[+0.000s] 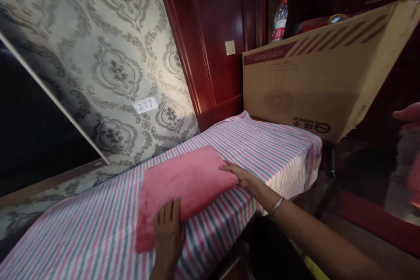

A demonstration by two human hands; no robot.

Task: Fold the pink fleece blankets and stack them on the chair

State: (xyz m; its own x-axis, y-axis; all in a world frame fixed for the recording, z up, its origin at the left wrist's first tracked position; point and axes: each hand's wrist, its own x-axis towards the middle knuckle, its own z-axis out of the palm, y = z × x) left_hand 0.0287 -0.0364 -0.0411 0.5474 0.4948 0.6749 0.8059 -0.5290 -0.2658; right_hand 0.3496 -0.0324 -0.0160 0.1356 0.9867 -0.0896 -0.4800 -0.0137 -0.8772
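A pink plush cushion [190,179] lies flat on a bed-like surface under a striped cloth [98,232]. At its near edge my left hand [169,227] rests palm down, fingers stretched out together on the pink surface. My right hand [238,174] grips the cushion's right end, thumb on top and the other fingers partly hidden at the edge. A bracelet circles my right wrist.
A large cardboard box [305,74] stands beyond the cloth's far end, with a plastic bottle [280,19] behind it. Patterned wall [118,43] and a dark red door [216,13] border the far side. A dark screen [42,122] juts in at left. Someone's hand [407,113] shows at right.
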